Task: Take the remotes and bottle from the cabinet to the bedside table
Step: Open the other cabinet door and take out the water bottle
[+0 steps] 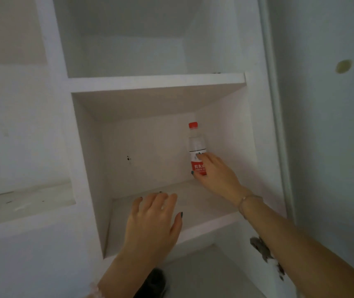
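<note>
A clear water bottle (196, 143) with a red cap and a red-and-white label stands upright in the back right corner of the white cabinet's middle compartment (195, 214). My right hand (216, 175) reaches in and wraps thumb and fingers around the bottle's lower label. My left hand (152, 220) lies palm down over the front of the same shelf, fingers a little apart, with nothing seen in it. No remote is in view; whatever lies under the left palm is hidden.
The shelf above (156, 81) carries a small dark item (216, 72) at its right rear. A cabinet door (326, 125) stands open on the right. A dusty ledge (21, 203) runs along the left. Below is another compartment, with a dark object (154, 282) beneath my left forearm.
</note>
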Available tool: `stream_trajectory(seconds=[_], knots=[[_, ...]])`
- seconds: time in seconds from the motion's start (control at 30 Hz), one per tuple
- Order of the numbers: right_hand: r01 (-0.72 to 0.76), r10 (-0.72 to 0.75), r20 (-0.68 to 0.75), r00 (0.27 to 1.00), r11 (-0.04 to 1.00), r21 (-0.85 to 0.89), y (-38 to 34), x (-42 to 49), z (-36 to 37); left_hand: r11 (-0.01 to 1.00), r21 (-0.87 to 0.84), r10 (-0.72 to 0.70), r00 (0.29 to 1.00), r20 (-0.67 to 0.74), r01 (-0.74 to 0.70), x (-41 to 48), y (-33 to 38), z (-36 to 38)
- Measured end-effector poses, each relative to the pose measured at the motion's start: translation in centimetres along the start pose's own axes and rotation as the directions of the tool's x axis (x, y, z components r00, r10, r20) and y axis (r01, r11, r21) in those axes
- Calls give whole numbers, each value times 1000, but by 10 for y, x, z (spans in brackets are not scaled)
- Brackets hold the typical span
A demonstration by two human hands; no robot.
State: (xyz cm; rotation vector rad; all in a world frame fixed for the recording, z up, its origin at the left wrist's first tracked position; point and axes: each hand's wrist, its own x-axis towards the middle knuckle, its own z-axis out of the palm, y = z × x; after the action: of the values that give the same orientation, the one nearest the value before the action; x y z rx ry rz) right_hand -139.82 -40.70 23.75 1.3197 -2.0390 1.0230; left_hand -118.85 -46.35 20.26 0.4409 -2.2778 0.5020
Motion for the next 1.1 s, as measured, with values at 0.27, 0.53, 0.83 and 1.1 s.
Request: stream_trajectory(seconds=[0.27,0.53,0.83,1.1], knots=[[-406,391,122,912,820,404,54,107,28,1000,-14,-20,996,-87,19,16,-16,5],[-446,381,232,895,785,430,61,118,55,999,6,-33,998,-49,33,14,-21,19],[-480,464,149,873,772,417,65,117,72,999,30,-42,998,-48,44,12,-26,26],[-412,436,3,900,848,334,44,98,60,999,14,-47,998,-50,48,14,-25,24]])
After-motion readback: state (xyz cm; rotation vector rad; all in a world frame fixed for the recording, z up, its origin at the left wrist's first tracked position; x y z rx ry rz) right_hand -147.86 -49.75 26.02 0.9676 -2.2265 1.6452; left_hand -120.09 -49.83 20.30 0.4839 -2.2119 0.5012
